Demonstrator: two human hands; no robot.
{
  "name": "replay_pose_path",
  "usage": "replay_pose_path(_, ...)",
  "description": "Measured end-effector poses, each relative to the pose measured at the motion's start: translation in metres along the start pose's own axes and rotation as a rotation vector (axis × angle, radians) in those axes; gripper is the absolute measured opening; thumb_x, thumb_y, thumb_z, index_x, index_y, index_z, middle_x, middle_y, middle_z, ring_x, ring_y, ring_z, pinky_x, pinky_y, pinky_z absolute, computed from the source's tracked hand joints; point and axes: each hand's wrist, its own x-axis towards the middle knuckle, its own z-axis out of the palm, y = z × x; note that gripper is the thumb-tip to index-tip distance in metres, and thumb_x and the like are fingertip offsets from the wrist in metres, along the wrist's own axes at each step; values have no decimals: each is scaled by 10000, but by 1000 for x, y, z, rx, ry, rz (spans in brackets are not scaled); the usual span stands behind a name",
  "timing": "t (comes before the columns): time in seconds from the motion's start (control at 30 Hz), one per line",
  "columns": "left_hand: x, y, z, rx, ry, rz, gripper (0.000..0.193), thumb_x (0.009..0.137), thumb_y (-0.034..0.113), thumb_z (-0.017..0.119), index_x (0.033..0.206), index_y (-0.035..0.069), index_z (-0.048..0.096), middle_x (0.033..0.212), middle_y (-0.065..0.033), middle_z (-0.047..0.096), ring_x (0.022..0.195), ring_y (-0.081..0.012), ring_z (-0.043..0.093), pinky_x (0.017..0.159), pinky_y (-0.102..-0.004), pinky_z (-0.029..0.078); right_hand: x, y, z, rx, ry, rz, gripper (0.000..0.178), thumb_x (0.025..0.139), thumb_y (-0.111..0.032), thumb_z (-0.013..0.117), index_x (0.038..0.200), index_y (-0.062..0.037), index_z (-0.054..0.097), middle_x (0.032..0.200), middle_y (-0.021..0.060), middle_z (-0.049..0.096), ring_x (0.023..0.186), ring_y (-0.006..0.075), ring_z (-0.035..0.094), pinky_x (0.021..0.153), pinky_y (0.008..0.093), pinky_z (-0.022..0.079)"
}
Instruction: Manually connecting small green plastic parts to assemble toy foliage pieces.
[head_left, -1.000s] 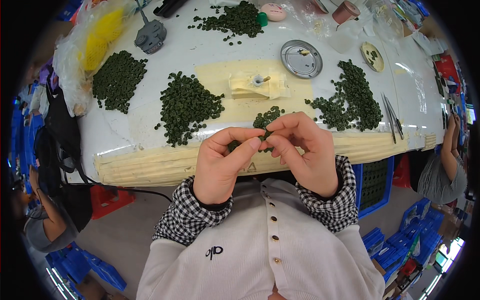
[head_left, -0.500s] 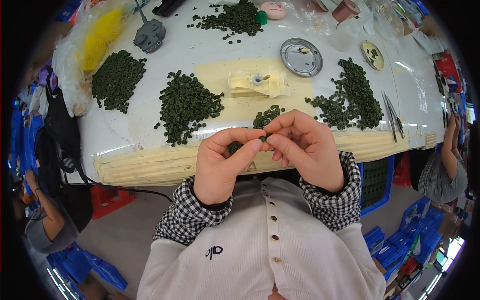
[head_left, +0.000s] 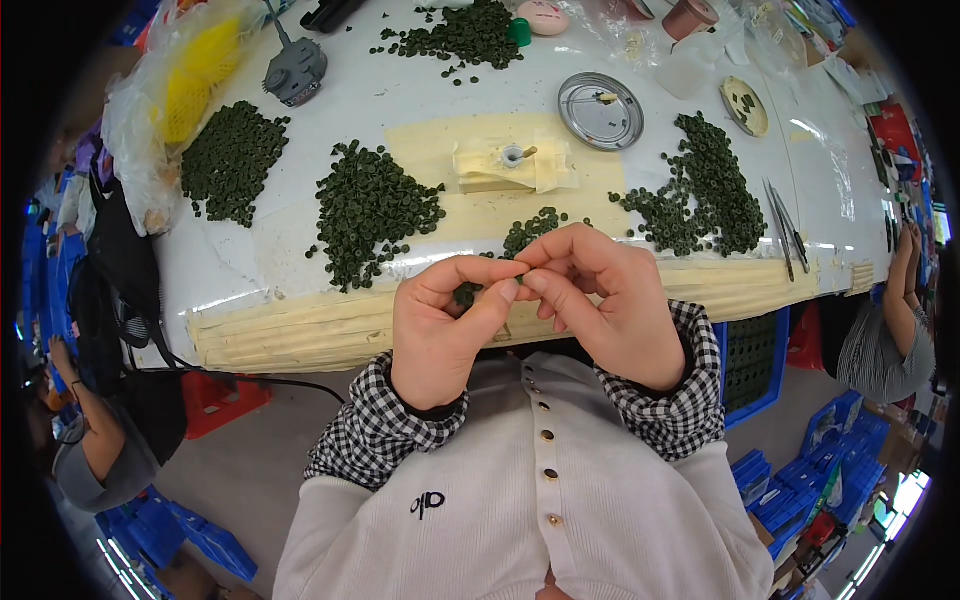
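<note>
Small green rings [head_left: 468, 292] sit cupped in my left hand [head_left: 440, 335] while my right hand [head_left: 610, 310] pinches one at its fingertips, so next I likely need a steady, careful pull over the table [head_left: 400, 90].

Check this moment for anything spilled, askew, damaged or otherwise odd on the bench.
Nothing looks damaged. The small green rings lie in loose piles with strays scattered across the white table, which looks like sorting rather than a spill. Both hands, left hand and right hand, meet fingertip to fingertip at the table edge; whatever they pinch is too small to make out.
</note>
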Motion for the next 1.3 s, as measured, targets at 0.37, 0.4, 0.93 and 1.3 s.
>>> replay_pose_path(0.37,5,12,-11,-309,24,-129,177,870,66,546,1031,-3,569,853,-81,636,480,-2,312,450,-166,261,5,1,-13,323,-21,156,157,865,-78,559,958,48,576,799,77,633,659,72,584,588,190,485)
replay_pose_path(0.4,6,12,-14,-334,36,-102,175,873,68,543,1031,-2,569,856,-82,634,477,-3,308,449,-166,261,6,2,-14,333,-16,158,165,865,-75,558,970,51,578,808,83,635,669,76,588,599,191,488)
replay_pose_path(0.93,5,28,-26,-640,152,79,264,896,7,388,1152,-39,432,1170,-179,468,826,-135,440,704,-231,401,10,9,-9,372,5,127,140,825,-19,591,945,52,583,881,102,645,774,105,617,684,207,502)
replay_pose_path(1.3,5,8,-26,-740,-217,-172,261,963,188,367,1113,9,484,815,-52,551,647,-95,461,548,-197,367,9,9,-11,422,87,112,137,838,-33,578,947,50,584,841,81,631,736,95,606,679,205,502)
